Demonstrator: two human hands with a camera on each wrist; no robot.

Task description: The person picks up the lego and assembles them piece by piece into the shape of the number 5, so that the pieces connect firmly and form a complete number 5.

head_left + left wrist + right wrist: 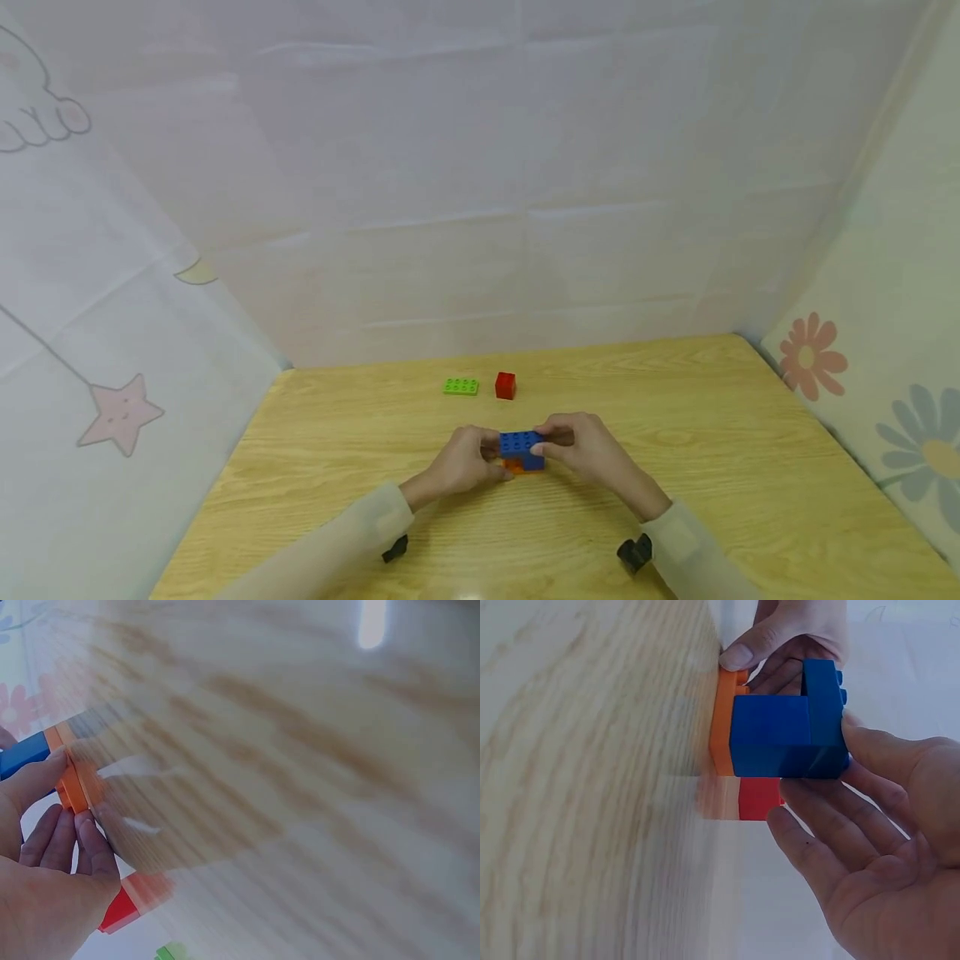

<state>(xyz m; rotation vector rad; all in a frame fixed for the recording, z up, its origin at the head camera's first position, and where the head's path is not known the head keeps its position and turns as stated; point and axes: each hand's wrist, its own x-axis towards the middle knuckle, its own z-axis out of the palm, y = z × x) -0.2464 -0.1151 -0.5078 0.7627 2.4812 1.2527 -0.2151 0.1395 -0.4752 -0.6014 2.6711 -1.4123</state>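
A small stack stands on the table: an orange plate [721,724] at the bottom, a blue block [771,735] on one end of it, and a blue studded piece [825,724] on top that overhangs a gap. My left hand [468,462] pinches the orange plate [73,784] at its left end, thumb on the near side. From the right, my right hand [588,454] holds the upper blue piece [516,442] between thumb and fingers. In the right wrist view the right hand [900,817] has its thumb on the studded side.
Behind the stack on the wooden table [337,442] lie a flat green plate [461,387] and a red block [506,386], side by side. Light cloth with printed shapes hangs at the back and both sides.
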